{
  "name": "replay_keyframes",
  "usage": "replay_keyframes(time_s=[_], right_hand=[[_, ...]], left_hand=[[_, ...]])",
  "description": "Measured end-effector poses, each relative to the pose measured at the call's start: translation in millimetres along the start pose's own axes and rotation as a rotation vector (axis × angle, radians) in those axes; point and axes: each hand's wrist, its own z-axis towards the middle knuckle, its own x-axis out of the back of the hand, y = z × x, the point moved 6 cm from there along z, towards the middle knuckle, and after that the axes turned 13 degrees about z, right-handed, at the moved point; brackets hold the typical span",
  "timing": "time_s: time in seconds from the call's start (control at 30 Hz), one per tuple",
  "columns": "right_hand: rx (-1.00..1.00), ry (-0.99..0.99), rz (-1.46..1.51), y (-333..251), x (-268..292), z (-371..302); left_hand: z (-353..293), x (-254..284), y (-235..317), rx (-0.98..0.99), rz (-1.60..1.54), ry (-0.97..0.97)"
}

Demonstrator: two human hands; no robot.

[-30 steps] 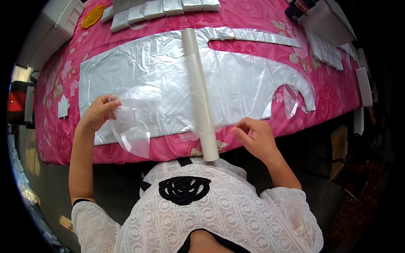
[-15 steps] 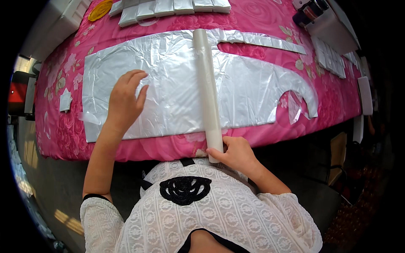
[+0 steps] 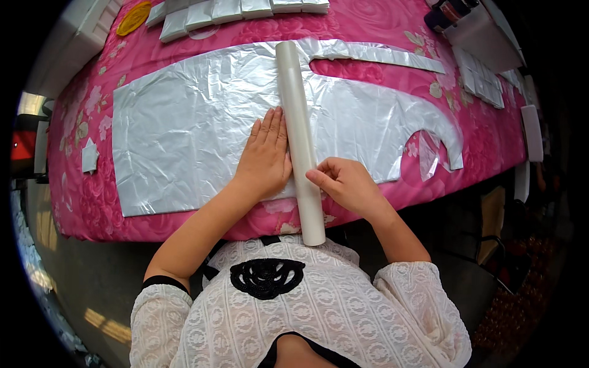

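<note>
A thin, silvery-white plastic apron lies spread on the table, its cut-out curves and a long strap toward the right. Across it, from the far edge to past the near table edge, rests a pale, translucent roll, apparently of plastic film. My left hand lies flat on the apron, fingers stretched out, close along the roll's left side. At the roll's right side is my right hand, fingers curled, thumb and forefinger together against the roll's surface. Whatever may be between those fingertips is too small to make out.
A pink flowered cloth covers the table. Folded white packets stand in rows at the back, with more packets at the right near a dark jar. A yellow round item and a small white folded piece lie left.
My left hand has come right and down from above the apron to lie flat beside the roll. My right hand has let go of the roll's near end and moved up along it.
</note>
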Motion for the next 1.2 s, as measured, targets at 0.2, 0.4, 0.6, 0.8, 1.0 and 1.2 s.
replay_keyframes(time_s=[0.2, 0.4, 0.6, 0.8, 1.0, 1.2], right_hand=[[0.098, 0.054, 0.311, -36, 24, 118], [0.053, -0.011, 1.249, -43, 34, 180], [0.384, 0.188, 1.635, -21, 163, 192], [0.714, 0.307, 1.566, -22, 308, 134], [0.879, -0.056, 0.85, -143, 113, 86], [0.948, -0.323, -0.272, -135, -67, 53]], left_hand=[[2, 1, 1, 0.005, -0.015, -0.04], [3, 2, 1, 0.007, 0.039, -0.041], [1, -1, 1, 0.022, 0.01, -0.062], [4, -2, 3, 0.011, 0.021, -0.062], [-2, 25, -24, 0.179, -0.486, 0.223], [1, 39, -80, 0.515, -1.31, 0.542]])
